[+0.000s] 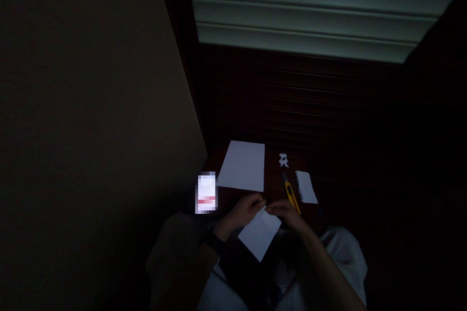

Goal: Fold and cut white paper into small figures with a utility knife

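Note:
A small sheet of white paper (260, 237) with a crease across it is held over my lap, its upper corner between both hands. My left hand (249, 208), with a dark band on the wrist, pinches that corner from the left. From the right, my right hand (286, 212) grips the same end with thumb and fingers. Just beyond the right hand lies a yellow utility knife (291, 197), its blade end pointing away from me. A larger white sheet (243, 165) lies flat on the dark surface ahead of my left hand.
Small white paper scraps (283, 160) lie beyond the knife. A stack of white paper (307, 187) rests to its right. At the left a bright, pixelated screen-like object (206, 193) stands out. A plain wall (109, 107) borders the left; pale slats (310, 5) are ahead. The room is dim.

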A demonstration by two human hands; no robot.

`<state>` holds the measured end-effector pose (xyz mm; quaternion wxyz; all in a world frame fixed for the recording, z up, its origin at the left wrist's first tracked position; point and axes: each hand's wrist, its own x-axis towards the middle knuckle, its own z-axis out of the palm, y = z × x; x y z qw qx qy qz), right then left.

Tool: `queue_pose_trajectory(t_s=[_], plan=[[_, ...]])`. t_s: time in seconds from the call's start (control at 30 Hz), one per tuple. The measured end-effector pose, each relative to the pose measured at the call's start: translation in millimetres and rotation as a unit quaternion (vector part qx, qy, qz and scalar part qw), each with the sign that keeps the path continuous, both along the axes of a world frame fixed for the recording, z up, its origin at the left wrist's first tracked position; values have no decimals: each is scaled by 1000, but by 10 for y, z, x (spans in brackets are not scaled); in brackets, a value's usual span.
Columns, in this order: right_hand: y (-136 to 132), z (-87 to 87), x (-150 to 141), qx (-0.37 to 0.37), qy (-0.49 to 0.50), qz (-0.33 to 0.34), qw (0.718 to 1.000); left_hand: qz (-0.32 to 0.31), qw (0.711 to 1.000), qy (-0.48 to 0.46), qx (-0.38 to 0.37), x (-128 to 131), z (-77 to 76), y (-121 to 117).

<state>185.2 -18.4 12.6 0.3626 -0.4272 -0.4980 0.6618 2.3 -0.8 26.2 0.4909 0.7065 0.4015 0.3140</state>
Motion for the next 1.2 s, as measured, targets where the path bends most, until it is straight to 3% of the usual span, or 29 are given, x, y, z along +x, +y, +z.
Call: queue_pose_trajectory(t_s=[0.2,0.3,0.4,0.53,0.7,0.9,1.07,1.2], plan=[[-50,97,98,10,-34,-3,999,8,1000,-10,-8,-41,43,47],[-106,127,201,19,-41,30,999,7,1000,-9,-6,-157,43,97],[-156,141,323,39,-58,46,996,47,999,1,3,-285,34,149],[-159,144,327,81,-75,-41,993,146,989,-1,30,-304,2,157],[-98,59,-20,69,-10,-134,989,217,975,-42,31,-66,-79,4],[-63,-95,-153,37,-24,-167,985,137,990,-37,-17,-35,-91,-132],[-64,-43,-56,75,-88,-102,988,41,998,-35,-27,-114,-19,-135],[-52,12,-33,115,-134,-93,980,11,999,-21,-28,-100,1,-160]])
